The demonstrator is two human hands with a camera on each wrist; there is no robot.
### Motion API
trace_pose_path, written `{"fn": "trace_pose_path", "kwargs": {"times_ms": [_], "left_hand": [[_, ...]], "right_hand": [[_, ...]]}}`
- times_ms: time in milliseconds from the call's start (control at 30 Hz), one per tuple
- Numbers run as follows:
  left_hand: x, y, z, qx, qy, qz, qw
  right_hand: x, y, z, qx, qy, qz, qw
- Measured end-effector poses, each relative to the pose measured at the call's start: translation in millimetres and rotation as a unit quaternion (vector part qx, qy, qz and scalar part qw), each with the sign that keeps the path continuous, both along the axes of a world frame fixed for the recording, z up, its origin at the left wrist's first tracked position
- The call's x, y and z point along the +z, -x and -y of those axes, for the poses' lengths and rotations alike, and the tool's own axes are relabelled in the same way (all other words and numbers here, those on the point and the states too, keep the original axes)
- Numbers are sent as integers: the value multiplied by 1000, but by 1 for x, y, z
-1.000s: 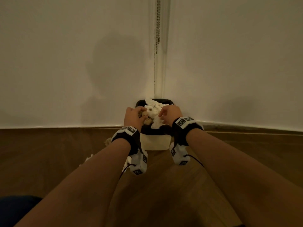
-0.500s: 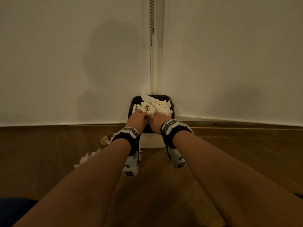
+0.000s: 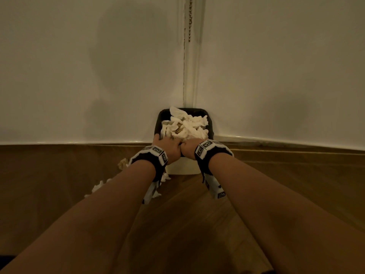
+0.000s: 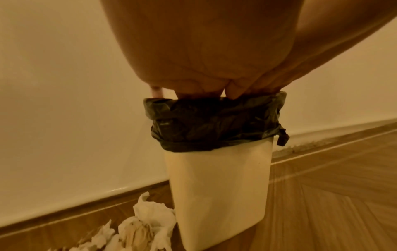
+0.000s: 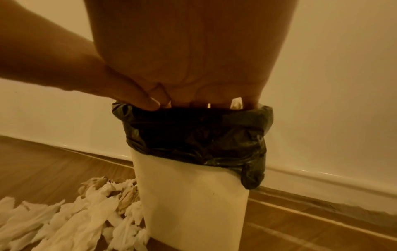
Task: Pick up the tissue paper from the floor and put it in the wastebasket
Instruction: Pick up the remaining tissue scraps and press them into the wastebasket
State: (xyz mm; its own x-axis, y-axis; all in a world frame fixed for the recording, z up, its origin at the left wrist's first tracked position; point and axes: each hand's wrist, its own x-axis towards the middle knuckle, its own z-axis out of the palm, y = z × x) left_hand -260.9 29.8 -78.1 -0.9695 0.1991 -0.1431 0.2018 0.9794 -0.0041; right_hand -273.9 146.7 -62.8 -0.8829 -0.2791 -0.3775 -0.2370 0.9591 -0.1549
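A white wastebasket (image 3: pixel 181 168) with a black liner (image 4: pixel 214 125) stands in the wall corner, heaped with crumpled white tissue paper (image 3: pixel 187 126). My left hand (image 3: pixel 169 146) and right hand (image 3: pixel 189 148) sit side by side on the near part of the heap. Their fingers point straight down past the rim onto the tissue. In the wrist views the left hand (image 4: pixel 214 91) and right hand (image 5: pixel 204 100) reach into the liner, fingertips hidden behind its edge. More tissue paper (image 5: pixel 71 219) lies loose on the floor, left of the wastebasket (image 5: pixel 193 203).
White walls meet just behind the basket, with a white skirting (image 3: pixel 276 142) along the wooden floor (image 3: pixel 197 224). The scattered floor tissue (image 4: pixel 146 227) touches the basket's left foot and trails away leftward (image 3: pixel 97 187). A beaded cord (image 3: pixel 190 18) hangs in the corner.
Both hands came down from holding a bunch of tissue over the basket and moved together. They now press on the heap, which fills the basket's top.
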Motion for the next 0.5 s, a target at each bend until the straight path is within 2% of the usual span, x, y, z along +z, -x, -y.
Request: {"fn": "trace_pose_path", "kwargs": {"times_ms": [133,200,333,500], "left_hand": [[-3,-5,0,20,-41,-32,998],[0,-9,2,17,-72,-63,995],[3,-24,17,8,-148,-101,984],[6,-46,49,32,-163,-163,973]], "right_hand": [[-4,4,-1,35,-7,-25,999],[-1,6,-2,22,7,-61,998],[15,1,-6,-13,-6,-190,982],[40,-15,11,-44,72,-285,955]]}}
